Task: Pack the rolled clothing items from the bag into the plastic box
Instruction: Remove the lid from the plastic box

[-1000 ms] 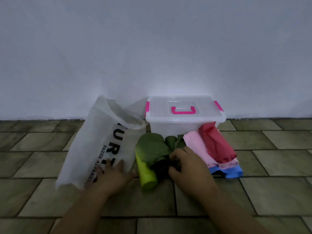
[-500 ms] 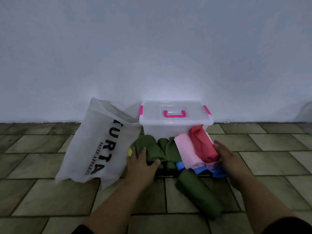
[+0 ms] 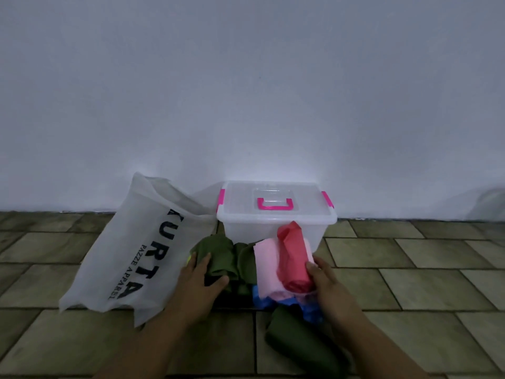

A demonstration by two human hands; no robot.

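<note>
Rolled garments heaped on the brown tiled floor [image 3: 410, 283], touching the front of the translucent plastic box with pink handle and latches [image 3: 276, 214]; lid on, apparently nothing packed yet. White fabric bag with black lettering [image 3: 131, 255] slumped at left, beside the heap. Left hand [image 3: 200, 283] laid flat, fingers extended, on the olive-green roll [image 3: 218, 255]. Right hand [image 3: 328, 283] pressed, fingers nearly straight, against the red roll [image 3: 292, 258] and pale pink roll [image 3: 266, 263] stacked over blue cloth [image 3: 262, 299]. Probably bracing both flanks to stop the pile spreading. Second dark green roll [image 3: 297, 340] lying apart, nearer the viewer.
</note>
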